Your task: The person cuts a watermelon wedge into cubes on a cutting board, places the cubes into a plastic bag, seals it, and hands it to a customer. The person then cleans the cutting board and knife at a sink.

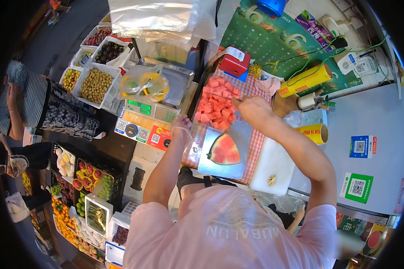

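My right hand grips a knife, its blade lying over a heap of diced watermelon in a clear container. Much of the blade is hard to make out among the red cubes. My left hand, apparently in thin clear plastic, is to the left of the cubes, near the corner of the weighing scale. Its fingers are bent, and I cannot tell whether they hold anything. A watermelon wedge with green rind lies below the cubes on a metal sheet.
The weighing scale carries bagged fruit at left. A white cutting board and yellow cling film rolls are at right. A red box stands behind the cubes. Fruit crates and people are farther left.
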Demonstrator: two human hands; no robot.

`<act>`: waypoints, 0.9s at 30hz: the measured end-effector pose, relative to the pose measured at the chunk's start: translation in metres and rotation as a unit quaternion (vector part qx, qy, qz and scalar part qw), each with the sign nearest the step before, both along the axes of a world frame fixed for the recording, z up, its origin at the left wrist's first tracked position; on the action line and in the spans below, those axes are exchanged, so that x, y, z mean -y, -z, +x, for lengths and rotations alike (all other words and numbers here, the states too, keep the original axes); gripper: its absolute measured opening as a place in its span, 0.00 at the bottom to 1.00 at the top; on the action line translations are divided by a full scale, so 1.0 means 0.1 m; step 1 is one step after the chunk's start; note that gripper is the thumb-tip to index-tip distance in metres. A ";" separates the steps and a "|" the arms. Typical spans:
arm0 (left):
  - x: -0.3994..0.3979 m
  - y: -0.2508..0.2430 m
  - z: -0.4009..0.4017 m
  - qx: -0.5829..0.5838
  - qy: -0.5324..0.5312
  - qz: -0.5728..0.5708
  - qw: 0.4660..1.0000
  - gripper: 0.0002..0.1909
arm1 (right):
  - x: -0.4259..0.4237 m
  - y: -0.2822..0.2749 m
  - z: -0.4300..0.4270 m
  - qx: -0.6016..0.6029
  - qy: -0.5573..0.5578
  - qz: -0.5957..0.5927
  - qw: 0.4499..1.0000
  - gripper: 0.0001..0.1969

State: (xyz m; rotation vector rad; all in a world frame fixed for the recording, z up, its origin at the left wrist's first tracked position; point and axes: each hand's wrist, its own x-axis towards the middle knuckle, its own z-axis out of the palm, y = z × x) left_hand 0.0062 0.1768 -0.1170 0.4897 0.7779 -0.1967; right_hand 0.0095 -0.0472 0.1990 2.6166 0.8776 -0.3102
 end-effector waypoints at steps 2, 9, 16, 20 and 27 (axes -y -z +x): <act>-0.01 -0.01 0.03 0.000 -0.005 -0.012 1.000 0.09 | -0.01 0.01 0.00 0.002 -0.003 -0.008 1.000 0.17; -0.03 0.03 0.16 0.002 -0.012 -0.020 1.000 0.10 | -0.15 -0.03 0.00 -0.009 -0.002 -0.015 1.000 0.15; -0.03 0.12 0.19 -0.012 -0.004 -0.033 0.999 0.08 | -0.14 -0.02 0.01 -0.035 0.035 0.002 0.999 0.17; -0.14 0.30 0.17 0.004 -0.010 -0.047 0.999 0.11 | -0.15 -0.32 -0.05 -0.035 0.057 0.019 0.998 0.17; -0.07 0.10 0.11 -0.032 -0.035 -0.018 0.999 0.09 | 0.17 -0.11 -0.15 -0.011 0.043 -0.011 0.999 0.18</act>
